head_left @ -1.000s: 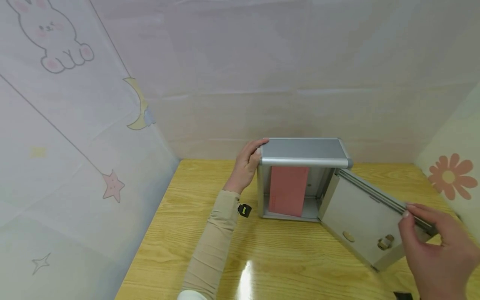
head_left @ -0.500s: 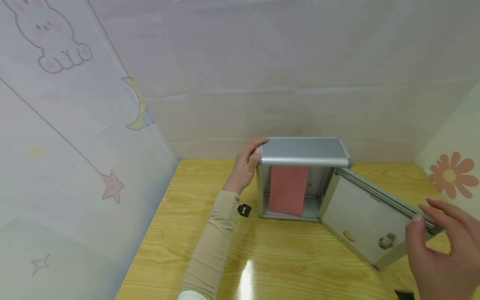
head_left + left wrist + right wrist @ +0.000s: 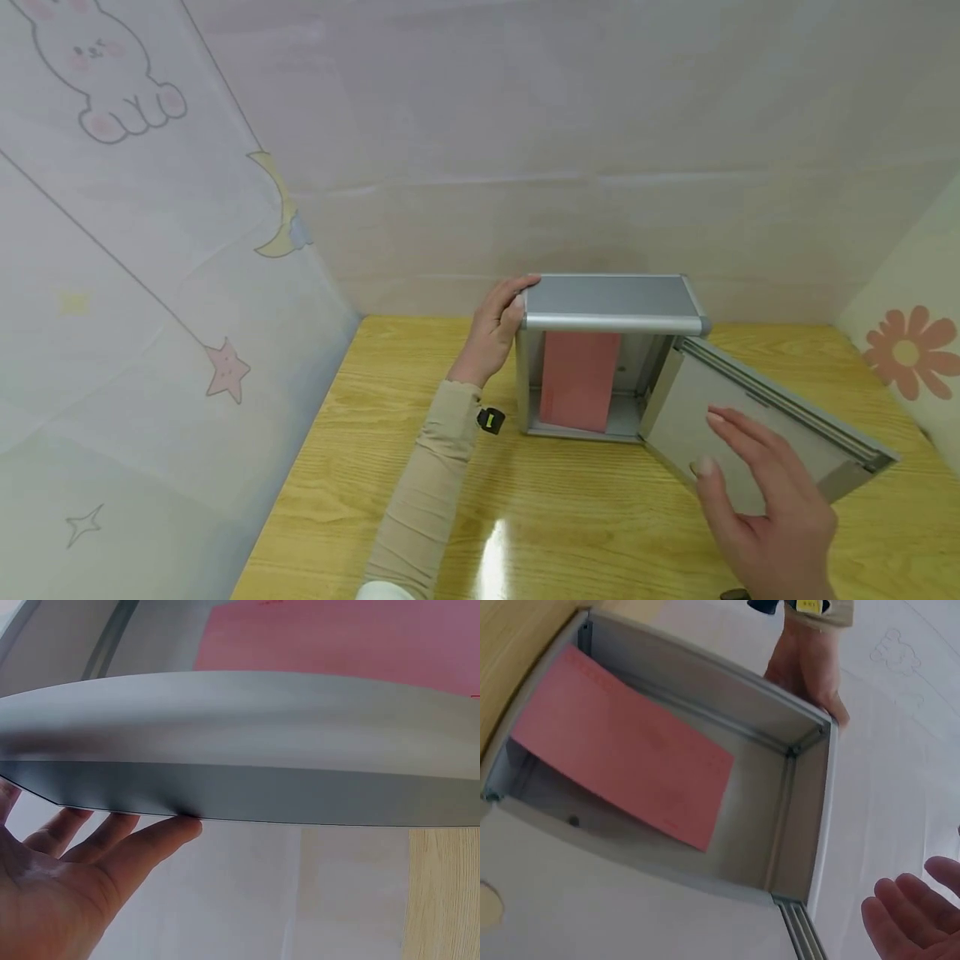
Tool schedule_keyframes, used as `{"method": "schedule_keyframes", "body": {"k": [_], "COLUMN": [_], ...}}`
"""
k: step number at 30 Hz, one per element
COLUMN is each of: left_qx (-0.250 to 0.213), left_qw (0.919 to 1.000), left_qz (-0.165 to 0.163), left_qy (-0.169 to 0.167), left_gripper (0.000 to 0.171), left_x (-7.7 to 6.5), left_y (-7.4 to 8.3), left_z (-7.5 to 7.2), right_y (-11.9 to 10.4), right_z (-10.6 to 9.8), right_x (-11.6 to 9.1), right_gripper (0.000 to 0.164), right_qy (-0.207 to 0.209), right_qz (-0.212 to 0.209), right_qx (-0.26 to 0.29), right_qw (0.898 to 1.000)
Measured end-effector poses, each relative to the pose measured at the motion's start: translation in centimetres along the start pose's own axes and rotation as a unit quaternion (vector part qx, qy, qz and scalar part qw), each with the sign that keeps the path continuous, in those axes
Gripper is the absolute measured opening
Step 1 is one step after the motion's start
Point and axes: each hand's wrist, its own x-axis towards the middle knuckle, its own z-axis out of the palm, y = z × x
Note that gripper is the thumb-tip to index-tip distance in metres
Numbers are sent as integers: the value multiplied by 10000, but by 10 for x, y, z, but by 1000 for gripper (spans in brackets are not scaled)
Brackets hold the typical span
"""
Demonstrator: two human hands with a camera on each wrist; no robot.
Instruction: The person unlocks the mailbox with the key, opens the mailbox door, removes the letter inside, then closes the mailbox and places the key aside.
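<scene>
A grey metal letter box [image 3: 611,296] stands on the table with its hinged door [image 3: 693,383] swung out to the right. Inside leans a pink envelope [image 3: 579,379], which shows clearly in the right wrist view too [image 3: 622,746]. My left hand [image 3: 491,333] holds the box at its upper left corner; in the left wrist view its fingertips [image 3: 187,825] lie along the panel's edge. Fingers apart and holding nothing, my right hand [image 3: 780,508] is in front of the door's inner face and hides part of it. Its curved fingers [image 3: 907,907] show at the right wrist view's edge.
The box stands toward the back of a wood-grain table [image 3: 405,392]. A pale wall sheet [image 3: 480,167] hangs close behind it. To the left is a sheet with cartoon drawings, and on the right an orange flower [image 3: 907,350] is printed.
My right hand has let go of the door's outer edge and moved left across its inner face. The door stays swung out. My left hand has kept its place on the box.
</scene>
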Motion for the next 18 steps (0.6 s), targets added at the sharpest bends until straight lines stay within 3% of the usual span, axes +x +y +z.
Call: {"method": "schedule_keyframes", "body": {"k": [4, 9, 13, 18], "left_qx": [3, 26, 3, 2], "left_qw": [10000, 10000, 10000, 10000], "left_qz": [-3, 5, 1, 20], "left_qy": [19, 47, 31, 31], "left_gripper": [80, 83, 82, 82], "left_x": [0, -1, -1, -1], "left_y": [-1, 0, 1, -1], "left_z": [0, -1, -1, -1], "right_y": [11, 14, 10, 12], "right_z": [11, 29, 42, 54], "right_x": [-23, -47, -59, -65], "right_gripper": [42, 57, 68, 64], "right_qy": [-1214, -2402, -2864, -3050], "right_qz": [276, 815, 1167, 1381], "right_qx": [-15, -222, -458, -509], "right_qw": [9922, 9670, 9499, 9409]}}
